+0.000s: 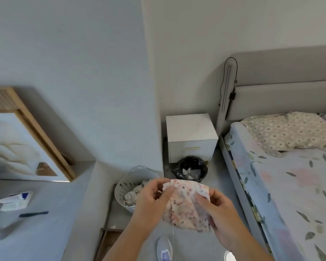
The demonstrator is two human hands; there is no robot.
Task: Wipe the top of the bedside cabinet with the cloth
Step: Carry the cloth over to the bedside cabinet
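Note:
A white cloth with pink and red speckles hangs in front of me, held up by both hands. My left hand pinches its upper left edge and my right hand grips its right side. The white bedside cabinet stands farther ahead between the wall corner and the bed; its flat top is bare and it has one drawer with a gold handle. Both hands are well short of the cabinet, above the floor.
A bin with a black liner stands on the floor right in front of the cabinet. A white laundry basket sits to its left. The bed with a floral sheet and pillow fills the right. A grey ledge with tissues lies left.

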